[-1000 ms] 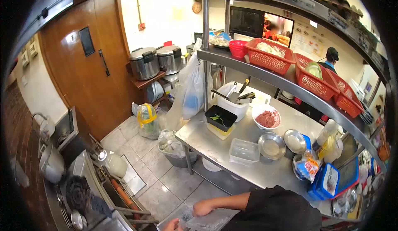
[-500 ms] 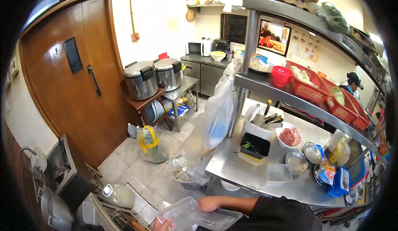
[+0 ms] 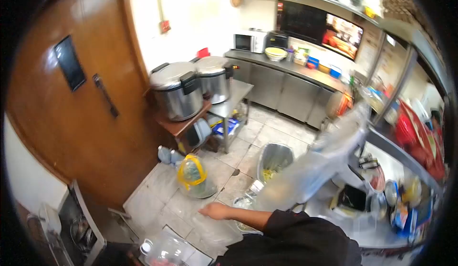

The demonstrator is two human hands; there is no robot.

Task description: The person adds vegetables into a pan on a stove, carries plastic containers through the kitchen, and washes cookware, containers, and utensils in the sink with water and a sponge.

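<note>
My right hand (image 3: pixel 215 211) reaches out over the tiled floor, its fingers closed at the edge of a clear plastic container (image 3: pixel 217 232). The container is blurred and lets the floor tiles show through. My left hand cannot be made out; only a reddish smear shows at the bottom edge, near a clear jug (image 3: pixel 164 250) with a white cap. Just beyond my right hand stands a bag with yellow tape (image 3: pixel 193 173). To the right of the hand is a bin lined with plastic (image 3: pixel 245 204).
A grey bin (image 3: pixel 275 158) with scraps stands farther back. Two steel cookers (image 3: pixel 176 94) sit by the wooden door (image 3: pixel 71 108). A large plastic bag (image 3: pixel 310 161) hangs beside the steel table (image 3: pixel 329 223). A sink (image 3: pixel 83 223) is at lower left.
The view has swung, bringing the grey bin and back counter into sight. My right hand has moved forward and left with the clear container. My left hand has dropped out of clear sight.
</note>
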